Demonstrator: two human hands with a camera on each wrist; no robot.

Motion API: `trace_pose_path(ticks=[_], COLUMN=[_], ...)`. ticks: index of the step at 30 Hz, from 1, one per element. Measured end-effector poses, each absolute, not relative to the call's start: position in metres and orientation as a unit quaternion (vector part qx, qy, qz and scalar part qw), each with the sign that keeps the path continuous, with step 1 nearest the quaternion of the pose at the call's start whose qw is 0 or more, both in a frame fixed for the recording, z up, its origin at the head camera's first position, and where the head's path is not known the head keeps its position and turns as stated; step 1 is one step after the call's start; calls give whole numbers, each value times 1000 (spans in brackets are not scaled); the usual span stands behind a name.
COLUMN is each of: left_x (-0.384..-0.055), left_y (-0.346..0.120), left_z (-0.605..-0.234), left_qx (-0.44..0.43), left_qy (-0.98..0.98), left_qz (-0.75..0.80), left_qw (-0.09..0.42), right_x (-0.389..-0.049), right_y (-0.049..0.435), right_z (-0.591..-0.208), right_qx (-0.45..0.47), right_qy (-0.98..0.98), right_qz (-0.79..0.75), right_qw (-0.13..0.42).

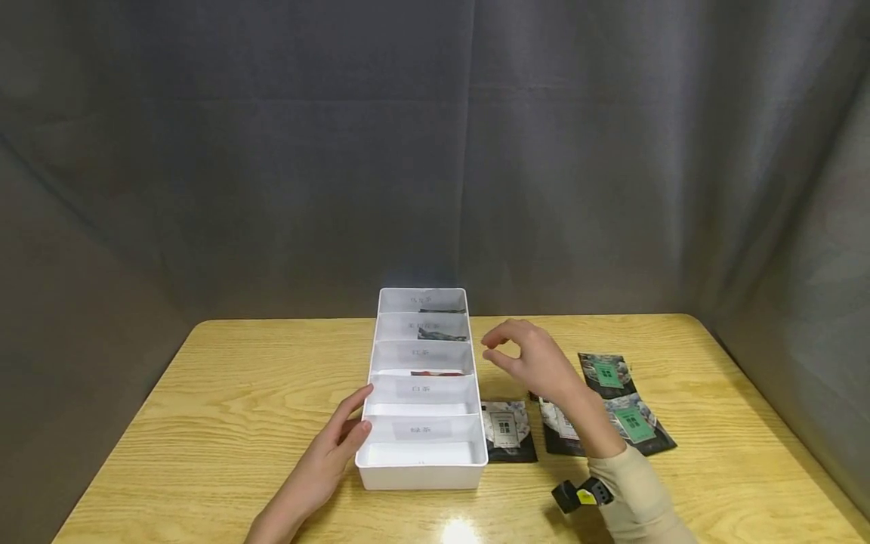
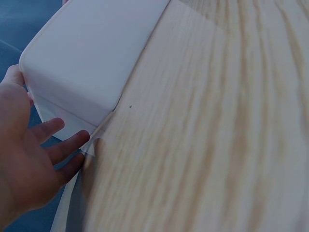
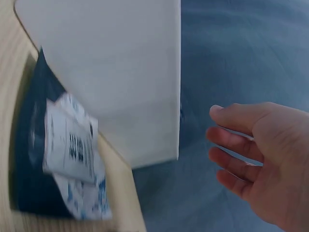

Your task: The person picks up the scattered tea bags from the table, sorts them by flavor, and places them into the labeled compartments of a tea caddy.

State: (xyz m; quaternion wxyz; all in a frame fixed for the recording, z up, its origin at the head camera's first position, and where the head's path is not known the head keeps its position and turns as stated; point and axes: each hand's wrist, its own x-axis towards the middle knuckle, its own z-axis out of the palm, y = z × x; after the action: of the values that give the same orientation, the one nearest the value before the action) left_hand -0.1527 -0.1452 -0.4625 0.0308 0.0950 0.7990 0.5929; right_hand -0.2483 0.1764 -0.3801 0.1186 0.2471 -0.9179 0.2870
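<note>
A long white divided box (image 1: pixel 421 477) with several compartments stands on the table. My left hand (image 1: pixel 331 448) rests against its left side, fingertips right at the rim; in the left wrist view the hand's (image 2: pixel 31 154) other fingers spread loosely beside the wall. Holding nothing, my right hand (image 1: pixel 537 359) hovers just right of the box, fingers bent loosely with a gap between thumb and index finger. The right wrist view shows that hand (image 3: pixel 270 154) bare too. Close to the box's right wall lies a dark tea packet with a white label (image 1: pixel 508 432).
Tea packets with green labels, a nearer one (image 1: pixel 639 425) and a farther one (image 1: pixel 607 375), lie to the right. Between them and the box, another white-labelled packet (image 1: pixel 553 434) is partly hidden by my forearm. Packet edges (image 1: pixel 442 334) show in the far compartments. A grey curtain (image 1: pixel 306 166) hangs behind.
</note>
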Motion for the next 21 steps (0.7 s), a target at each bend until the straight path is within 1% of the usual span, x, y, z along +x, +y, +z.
trace_pose_path(ticks=[6, 13, 21], left_x=[-152, -152, -150], left_y=[-145, -146, -145], left_z=[-462, -461, -462], left_qx=[95, 93, 88], left_qy=[800, 801, 799], left_qz=[591, 591, 594], left_qw=[28, 27, 25], right_x=[-262, -275, -281], right_y=[201, 226, 249], right_z=[-391, -402, -409], right_qx=[209, 189, 183], right_qy=[-920, -929, -944], right_qz=[314, 308, 270], right_qw=[107, 85, 42])
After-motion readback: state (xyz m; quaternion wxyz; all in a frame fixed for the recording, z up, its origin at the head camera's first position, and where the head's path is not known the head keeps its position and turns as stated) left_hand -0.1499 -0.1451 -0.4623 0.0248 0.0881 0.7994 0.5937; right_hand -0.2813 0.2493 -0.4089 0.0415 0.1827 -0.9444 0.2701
